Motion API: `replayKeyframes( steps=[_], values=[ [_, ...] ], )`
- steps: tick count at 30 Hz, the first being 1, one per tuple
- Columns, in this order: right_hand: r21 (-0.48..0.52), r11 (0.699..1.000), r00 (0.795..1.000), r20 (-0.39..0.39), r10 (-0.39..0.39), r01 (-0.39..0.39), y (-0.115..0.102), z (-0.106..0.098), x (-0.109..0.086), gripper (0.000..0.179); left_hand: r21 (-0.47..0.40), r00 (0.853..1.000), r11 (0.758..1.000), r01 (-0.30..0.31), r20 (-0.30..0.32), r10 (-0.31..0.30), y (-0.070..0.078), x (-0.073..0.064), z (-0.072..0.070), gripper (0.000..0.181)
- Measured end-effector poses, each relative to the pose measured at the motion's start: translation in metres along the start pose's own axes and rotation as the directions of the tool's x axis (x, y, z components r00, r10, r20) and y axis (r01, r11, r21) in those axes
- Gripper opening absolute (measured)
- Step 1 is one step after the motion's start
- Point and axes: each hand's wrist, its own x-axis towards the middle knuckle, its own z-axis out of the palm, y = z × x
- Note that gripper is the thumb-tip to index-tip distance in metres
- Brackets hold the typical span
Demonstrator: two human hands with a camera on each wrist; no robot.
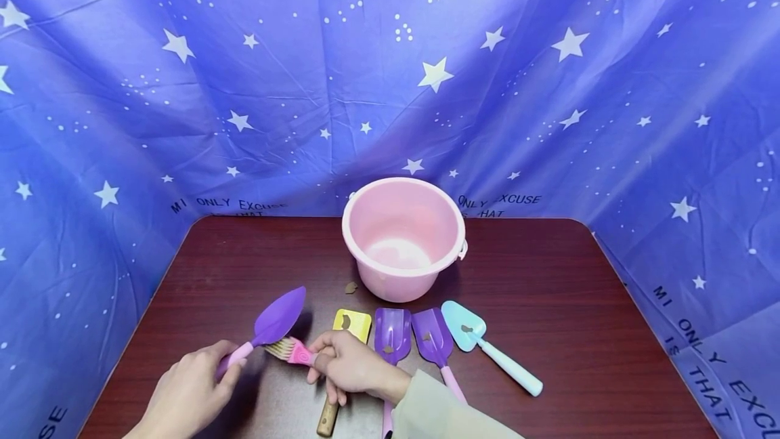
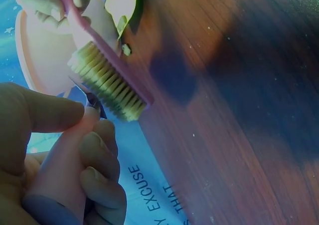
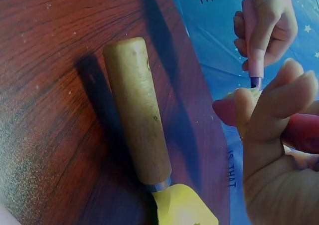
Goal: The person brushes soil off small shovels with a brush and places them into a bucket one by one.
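My left hand (image 1: 191, 385) grips the pink handle of a purple garden trowel (image 1: 282, 316), its blade raised over the table and pointing up and to the right. In my right hand (image 1: 356, 366) is a pink brush (image 1: 300, 352). Its pale bristles (image 2: 107, 83) are right at the lower edge of the trowel's blade in the head view. Under the right hand lies a yellow shovel (image 1: 362, 325) with a wooden handle (image 3: 134, 110), partly hidden by that hand.
Two purple shovels, one (image 1: 393, 328) straight and the other (image 1: 434, 344) slanted, lie beside a light blue trowel (image 1: 461, 316). Small brown leaf-like bits show on the tools. Another brown bit (image 1: 351, 287) lies by a pink bucket (image 1: 396, 284). Starry blue cloth (image 1: 390, 107) surrounds the table.
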Motion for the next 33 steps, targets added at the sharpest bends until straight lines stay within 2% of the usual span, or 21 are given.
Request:
replayKeyframes(
  steps=[9,33],
  values=[
    [0.023,1.000,0.999,-0.052,0.000,0.001,-0.001,-0.005,0.001,0.013,0.008,1.000,1.000,0.008,0.026,-0.008,0.000,-0.003,0.005,0.012],
    [-0.005,1.000,0.984,-0.175,-0.018,0.018,-0.010,-0.025,0.003,0.014,0.034,1.000,0.999,-0.016,0.017,0.016,-0.002,-0.005,0.005,0.021]
  ],
)
